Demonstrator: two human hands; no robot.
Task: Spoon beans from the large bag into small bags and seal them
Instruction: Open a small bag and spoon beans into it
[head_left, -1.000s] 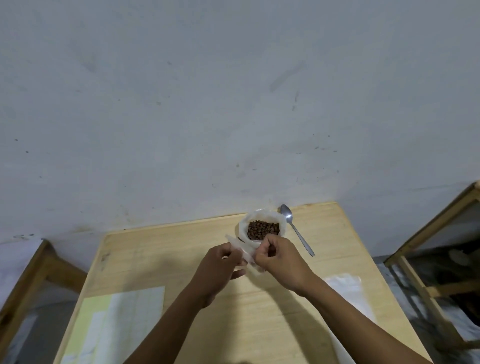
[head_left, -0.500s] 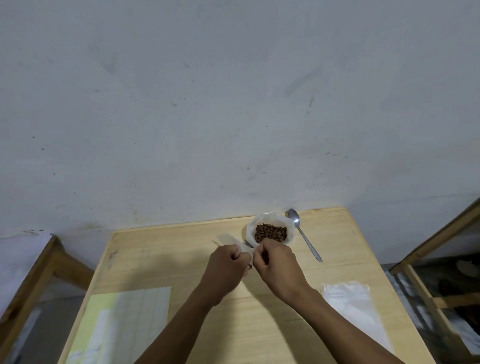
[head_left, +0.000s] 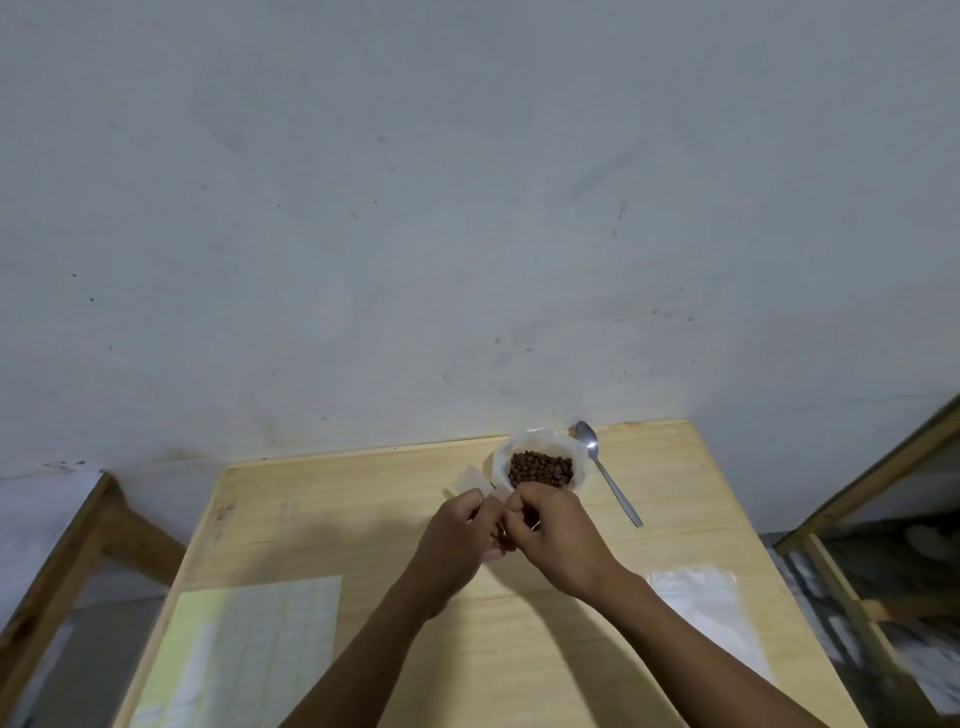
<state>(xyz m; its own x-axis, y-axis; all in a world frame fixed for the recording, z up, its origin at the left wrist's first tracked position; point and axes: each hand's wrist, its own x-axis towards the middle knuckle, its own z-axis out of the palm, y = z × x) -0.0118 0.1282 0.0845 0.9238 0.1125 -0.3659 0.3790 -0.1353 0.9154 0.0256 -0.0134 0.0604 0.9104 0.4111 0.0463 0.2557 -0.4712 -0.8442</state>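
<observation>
The large clear bag (head_left: 540, 444) stands open at the table's far edge, with brown beans (head_left: 541, 467) showing inside. A metal spoon (head_left: 608, 478) lies just right of it, bowl towards the wall. My left hand (head_left: 460, 540) and my right hand (head_left: 558, 535) are close together in front of the large bag, both pinching a small clear bag (head_left: 475, 486). Its upper corner sticks out above my left fingers; the rest of it is hidden by my hands.
The wooden table (head_left: 363, 519) ends at a grey wall. A stack of clear small bags (head_left: 696, 597) lies at the right, under my right forearm. Yellow and white paper sheets (head_left: 244, 649) lie at the near left. Wooden frames stand on both sides of the table.
My hands have drawn closer together on the small bag. The view has tilted, so the table sits lower in the frame. The large bag and spoon have not moved.
</observation>
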